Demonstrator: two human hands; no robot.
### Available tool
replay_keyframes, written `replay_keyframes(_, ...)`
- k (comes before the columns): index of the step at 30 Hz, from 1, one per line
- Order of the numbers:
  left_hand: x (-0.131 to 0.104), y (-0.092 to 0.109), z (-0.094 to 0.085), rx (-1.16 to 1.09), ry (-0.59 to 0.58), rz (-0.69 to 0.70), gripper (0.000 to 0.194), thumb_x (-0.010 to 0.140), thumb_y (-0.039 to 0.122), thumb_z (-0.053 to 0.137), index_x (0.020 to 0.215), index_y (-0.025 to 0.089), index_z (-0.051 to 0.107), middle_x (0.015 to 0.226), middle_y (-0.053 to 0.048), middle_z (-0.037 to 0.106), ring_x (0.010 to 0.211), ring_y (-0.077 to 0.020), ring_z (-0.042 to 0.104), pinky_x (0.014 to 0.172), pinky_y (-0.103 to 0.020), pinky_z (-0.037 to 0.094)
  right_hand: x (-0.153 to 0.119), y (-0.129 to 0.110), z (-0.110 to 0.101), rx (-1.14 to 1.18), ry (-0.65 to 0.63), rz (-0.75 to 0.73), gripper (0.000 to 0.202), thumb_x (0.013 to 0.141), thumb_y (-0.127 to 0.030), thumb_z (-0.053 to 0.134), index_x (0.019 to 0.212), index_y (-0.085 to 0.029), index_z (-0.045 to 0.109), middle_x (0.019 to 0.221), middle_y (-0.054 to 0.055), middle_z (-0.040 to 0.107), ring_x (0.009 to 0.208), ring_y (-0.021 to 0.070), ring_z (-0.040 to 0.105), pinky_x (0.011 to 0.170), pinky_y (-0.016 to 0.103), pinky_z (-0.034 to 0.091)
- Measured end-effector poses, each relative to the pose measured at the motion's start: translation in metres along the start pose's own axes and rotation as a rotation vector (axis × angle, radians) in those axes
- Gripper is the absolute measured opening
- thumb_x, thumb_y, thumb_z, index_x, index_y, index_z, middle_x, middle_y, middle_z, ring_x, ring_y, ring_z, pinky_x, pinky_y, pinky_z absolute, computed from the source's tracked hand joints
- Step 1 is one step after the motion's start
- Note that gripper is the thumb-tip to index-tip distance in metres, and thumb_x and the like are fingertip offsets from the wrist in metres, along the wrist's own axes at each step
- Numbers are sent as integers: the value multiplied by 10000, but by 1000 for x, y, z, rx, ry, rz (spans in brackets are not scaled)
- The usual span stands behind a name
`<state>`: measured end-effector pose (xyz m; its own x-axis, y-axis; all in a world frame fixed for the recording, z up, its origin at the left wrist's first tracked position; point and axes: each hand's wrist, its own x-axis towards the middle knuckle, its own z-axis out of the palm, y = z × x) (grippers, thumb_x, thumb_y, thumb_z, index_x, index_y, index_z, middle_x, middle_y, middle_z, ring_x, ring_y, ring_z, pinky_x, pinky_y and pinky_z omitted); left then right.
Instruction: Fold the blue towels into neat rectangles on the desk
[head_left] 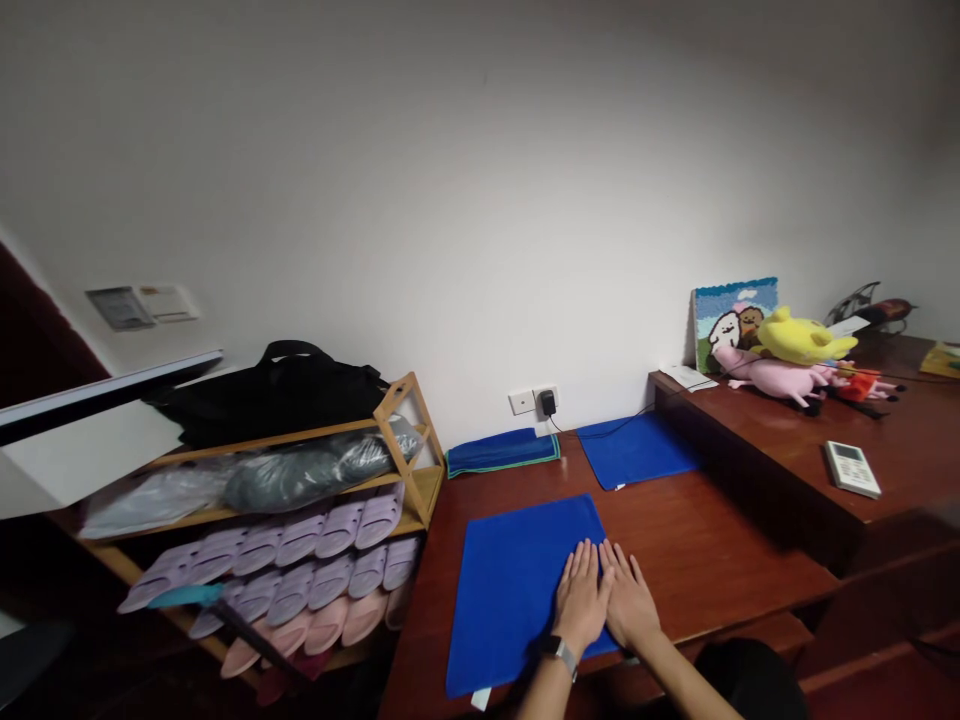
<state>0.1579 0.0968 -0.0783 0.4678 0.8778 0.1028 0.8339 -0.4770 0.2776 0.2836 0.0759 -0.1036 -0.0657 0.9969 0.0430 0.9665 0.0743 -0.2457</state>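
A blue cloth [510,590] is spread out on the reddish-brown wooden table, with a white tag at its near left corner. My left hand [581,600], with a band on its wrist, lies flat on the right part of this cloth, fingers stretched out. Beside it and touching it, my right hand [630,605] rests flat over the cloth's right edge, its fingers stretched forward. Neither hand grips anything. Farther back lies another flat blue cloth [634,450], and against the wall is a folded blue cloth with green edging [502,452].
Left of the table stands a wooden rack [420,480] with several slippers [337,530] and a black bag [285,395]. A higher brown surface [795,430] on the right bears plush toys [795,345] and a white remote-like device [853,470]. A black plug [547,402] sits in the wall socket.
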Motion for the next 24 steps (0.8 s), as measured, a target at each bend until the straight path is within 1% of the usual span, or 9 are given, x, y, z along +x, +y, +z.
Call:
replay_keyframes(2, -2, -2, 0, -5, -20, -16, 720, 1087, 524, 76, 1647, 139, 314, 1718, -92, 283, 1603, -220, 228, 1328, -442, 210, 1, 1, 1, 5, 6, 8, 650, 1008, -300, 299, 1646, -178, 299, 1724, 69, 225, 1611, 286, 185, 1307, 526, 179)
replay_keyframes(4, -15, -20, -7, 18, -23, -31, 728, 1083, 554, 107, 1652, 143, 300, 1721, -84, 267, 1606, -231, 214, 1329, -457, 208, 1, 0, 0, 28, 10, 42, 643, 1031, -340, 251, 1647, -159, 289, 1722, 65, 237, 1611, 270, 193, 1312, 505, 174)
replay_keyframes(6, -36, -49, -17, 59, -24, -96, 756, 1073, 596, 137, 1654, 138, 292, 1721, -90, 257, 1605, -250, 215, 1325, -480, 220, 1, -2, -1, 55, 16, 69, 655, 1046, -392, 217, 1648, -142, 284, 1718, 67, 250, 1609, 267, 203, 1314, 503, 166)
replay_keyframes(10, -85, -113, -33, 165, 19, -339, 799, 1061, 620, 174, 1647, 91, 302, 1717, -124, 247, 1601, -285, 224, 1320, -512, 222, 0, -5, -4, 65, 8, 85, 672, 1044, -415, 216, 1649, -128, 274, 1719, 66, 237, 1609, 264, 205, 1316, 507, 151)
replay_keyframes(13, -113, -143, -36, 222, 77, -459, 785, 1062, 584, 182, 1642, 68, 305, 1719, -135, 241, 1601, -288, 217, 1320, -509, 215, 2, -6, -8, 22, -21, 86, 678, 1038, -404, 223, 1647, -110, 267, 1722, 71, 224, 1611, 262, 195, 1318, 499, 125)
replay_keyframes(15, -122, -150, -34, 235, 105, -481, 780, 1061, 570, 182, 1640, 61, 307, 1718, -141, 245, 1602, -286, 215, 1315, -500, 229, 3, -7, -10, 4, -23, 87, 673, 1034, -394, 238, 1643, -110, 283, 1718, 80, 237, 1608, 262, 203, 1318, 499, 120)
replay_keyframes(18, -126, -152, -30, 234, 137, -477, 774, 1058, 578, 201, 1637, 81, 326, 1710, -141, 274, 1599, -288, 226, 1305, -503, 258, -3, -7, -7, 16, 2, 92, 663, 1033, -391, 247, 1638, -128, 314, 1708, 78, 266, 1601, 265, 231, 1313, 513, 150)
replay_keyframes(22, -126, -155, -23, 246, 171, -450, 767, 1060, 565, 214, 1625, 64, 352, 1706, -148, 278, 1591, -280, 255, 1302, -481, 272, -25, -2, 14, 53, 82, 72, 654, 1048, -446, 224, 1637, -188, 338, 1700, 27, 289, 1595, 259, 251, 1307, 518, 208)
replay_keyframes(24, -126, -158, -21, 248, 193, -441, 756, 1059, 563, 229, 1625, 80, 362, 1701, -141, 302, 1587, -287, 271, 1298, -489, 284, -36, 1, 27, 70, 122, 50, 651, 1051, -472, 236, 1628, -202, 369, 1690, 21, 317, 1587, 263, 274, 1303, 515, 236)
